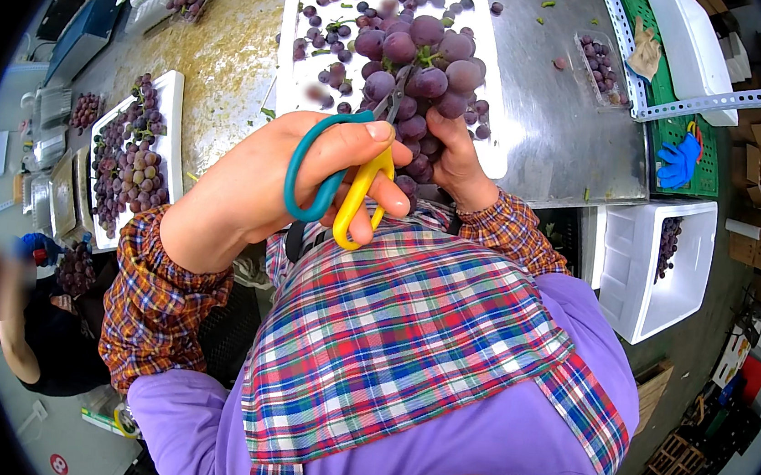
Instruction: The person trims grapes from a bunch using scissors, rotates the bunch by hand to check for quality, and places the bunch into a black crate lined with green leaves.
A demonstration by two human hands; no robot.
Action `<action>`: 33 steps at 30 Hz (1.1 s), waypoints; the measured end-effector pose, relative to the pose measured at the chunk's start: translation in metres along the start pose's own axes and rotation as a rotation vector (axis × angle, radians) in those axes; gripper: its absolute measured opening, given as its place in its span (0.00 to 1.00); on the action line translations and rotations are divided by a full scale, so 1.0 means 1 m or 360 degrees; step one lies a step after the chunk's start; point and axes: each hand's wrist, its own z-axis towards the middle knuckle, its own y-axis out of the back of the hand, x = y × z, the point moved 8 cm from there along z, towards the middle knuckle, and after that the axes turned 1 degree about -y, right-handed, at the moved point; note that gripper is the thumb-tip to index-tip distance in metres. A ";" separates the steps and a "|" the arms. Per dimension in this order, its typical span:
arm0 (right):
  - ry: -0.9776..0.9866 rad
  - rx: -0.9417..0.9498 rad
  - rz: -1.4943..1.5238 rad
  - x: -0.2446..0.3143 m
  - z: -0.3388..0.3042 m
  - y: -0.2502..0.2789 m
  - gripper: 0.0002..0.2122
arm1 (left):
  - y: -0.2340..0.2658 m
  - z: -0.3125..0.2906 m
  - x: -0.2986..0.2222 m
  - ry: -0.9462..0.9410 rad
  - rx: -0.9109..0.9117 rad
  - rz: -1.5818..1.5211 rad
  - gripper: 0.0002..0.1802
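Our left hand [264, 160] is curled around one pair of scissors [361, 179], blades against one grape bunch [427, 82], which our right hand [461, 161] grips at one white tray [489, 152]. We judge the cutting unfinished: dozens of loose grapes [337, 73] lie there, the bunch hanging dense.

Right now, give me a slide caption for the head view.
Left hand holds scissors to a purple grape bunch held in the right hand near a white tray of scattered grapes.
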 end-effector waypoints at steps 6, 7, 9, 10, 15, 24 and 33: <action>0.0051 -0.0002 -0.0054 0.002 0.000 0.000 0.33 | -0.003 0.000 -0.004 -0.0013 -0.0042 0.0034 0.27; 0.0052 -0.0006 -0.0056 0.003 0.000 0.000 0.33 | -0.003 0.001 -0.004 -0.0012 -0.0046 0.0041 0.27; 0.0048 -0.0007 -0.0064 0.003 0.000 0.001 0.33 | -0.002 0.001 -0.002 -0.0020 -0.0069 0.0035 0.26; 0.0044 -0.0003 -0.0071 0.002 0.000 0.002 0.32 | -0.001 0.001 0.000 -0.0027 -0.0081 0.0032 0.26; 0.0106 -0.0155 -0.0186 0.002 -0.002 0.008 0.26 | 0.000 0.007 0.003 -0.0052 -0.0105 0.0127 0.24; 0.0055 -0.0236 -0.0126 -0.006 -0.005 0.023 0.27 | 0.000 0.012 0.016 -0.0104 -0.0157 0.0257 0.19; 0.0001 -0.0146 0.0064 -0.008 -0.008 0.027 0.28 | 0.000 -0.004 0.010 -0.0005 -0.0123 0.0116 0.20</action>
